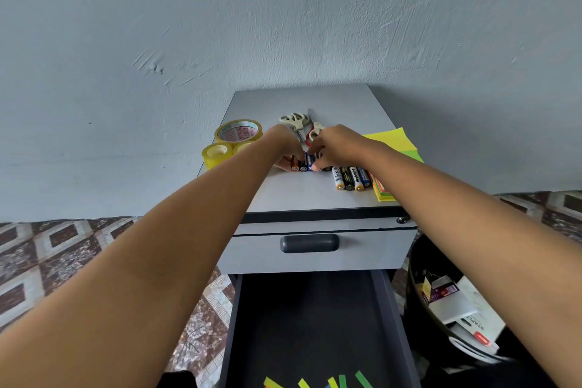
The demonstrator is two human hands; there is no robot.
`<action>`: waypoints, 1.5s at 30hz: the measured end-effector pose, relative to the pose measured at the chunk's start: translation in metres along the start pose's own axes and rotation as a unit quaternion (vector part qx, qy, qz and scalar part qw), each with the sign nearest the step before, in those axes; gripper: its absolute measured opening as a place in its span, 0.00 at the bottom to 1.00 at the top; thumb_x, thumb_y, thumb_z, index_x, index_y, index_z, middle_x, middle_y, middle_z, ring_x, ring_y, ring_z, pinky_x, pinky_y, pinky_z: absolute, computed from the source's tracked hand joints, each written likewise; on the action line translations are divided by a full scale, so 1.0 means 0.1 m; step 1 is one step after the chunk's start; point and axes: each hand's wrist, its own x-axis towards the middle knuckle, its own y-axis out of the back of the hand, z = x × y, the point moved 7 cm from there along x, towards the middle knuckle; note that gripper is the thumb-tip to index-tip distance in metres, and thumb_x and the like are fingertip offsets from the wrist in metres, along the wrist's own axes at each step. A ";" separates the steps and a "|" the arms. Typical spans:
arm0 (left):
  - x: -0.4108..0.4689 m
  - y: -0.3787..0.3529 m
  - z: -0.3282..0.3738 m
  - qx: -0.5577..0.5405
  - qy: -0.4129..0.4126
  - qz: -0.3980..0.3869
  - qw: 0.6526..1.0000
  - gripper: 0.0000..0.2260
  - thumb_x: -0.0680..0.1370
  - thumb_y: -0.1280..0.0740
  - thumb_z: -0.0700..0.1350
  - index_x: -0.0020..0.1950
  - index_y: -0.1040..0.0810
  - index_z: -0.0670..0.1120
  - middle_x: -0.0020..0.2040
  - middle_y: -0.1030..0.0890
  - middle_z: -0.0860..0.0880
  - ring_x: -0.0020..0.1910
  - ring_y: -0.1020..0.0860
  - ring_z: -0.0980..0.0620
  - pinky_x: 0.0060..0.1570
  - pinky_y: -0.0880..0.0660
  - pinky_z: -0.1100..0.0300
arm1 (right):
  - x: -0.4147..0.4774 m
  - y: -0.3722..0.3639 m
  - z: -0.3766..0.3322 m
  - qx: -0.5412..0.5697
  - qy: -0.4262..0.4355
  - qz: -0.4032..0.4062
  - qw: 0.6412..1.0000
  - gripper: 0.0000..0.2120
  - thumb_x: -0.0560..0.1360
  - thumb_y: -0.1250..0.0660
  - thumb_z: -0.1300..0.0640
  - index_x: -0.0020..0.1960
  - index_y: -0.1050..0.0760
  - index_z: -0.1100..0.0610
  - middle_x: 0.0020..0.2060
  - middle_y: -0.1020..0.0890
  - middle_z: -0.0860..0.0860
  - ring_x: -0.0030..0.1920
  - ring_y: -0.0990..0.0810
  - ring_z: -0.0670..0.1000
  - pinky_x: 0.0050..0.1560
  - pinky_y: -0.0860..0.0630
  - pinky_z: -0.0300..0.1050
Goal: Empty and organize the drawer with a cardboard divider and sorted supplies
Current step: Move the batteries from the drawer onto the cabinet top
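Observation:
Both my hands meet over a small cluster of batteries (304, 164) on the grey cabinet top (302, 192). My left hand (285, 143) curls its fingers round the cluster's left side. My right hand (333, 145) pinches the batteries on the right side. Several more batteries (349, 178) lie in a row to the right. Below, the open dark drawer (315, 324) holds a few coloured paper strips (318, 383) at its near end. No cardboard divider is in view.
Tape rolls (233, 142) sit at the top's left, two pairs of scissors (299, 123) at the back, and stacked coloured paper (393, 148) at the right. The upper drawer (310, 242) is closed. A black bin (450, 309) with boxes stands right of the cabinet.

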 end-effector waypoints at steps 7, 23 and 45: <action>0.01 0.02 0.00 0.015 0.028 -0.005 0.999 0.08 0.76 0.35 0.31 0.39 0.32 0.39 0.40 0.23 0.40 0.48 0.21 0.44 0.49 0.21 0.55 | -0.05 0.03 0.00 -0.002 0.006 0.011 1.000 0.19 0.72 0.29 0.54 0.61 0.22 0.57 0.56 0.21 0.56 0.57 0.24 0.56 0.52 0.28 0.45; -0.49 0.23 0.07 0.031 -0.190 0.101 0.976 0.07 0.76 0.34 0.38 0.51 0.21 0.39 0.38 0.22 0.47 0.40 0.21 0.46 0.41 0.21 0.55 | -0.52 0.16 -0.04 0.060 -0.006 0.127 0.990 0.12 0.72 0.32 0.59 0.53 0.21 0.64 0.47 0.19 0.60 0.50 0.22 0.59 0.46 0.32 0.46; -1.57 -2.17 -2.86 0.174 -0.041 -0.291 0.940 0.15 0.78 0.35 0.45 0.63 0.26 0.44 0.54 0.20 0.48 0.49 0.22 0.53 0.50 0.26 0.61 | -2.51 -3.19 0.14 0.070 -0.064 -0.410 0.907 0.11 0.74 0.36 0.64 0.53 0.19 0.57 0.50 0.18 0.53 0.49 0.19 0.54 0.46 0.24 0.45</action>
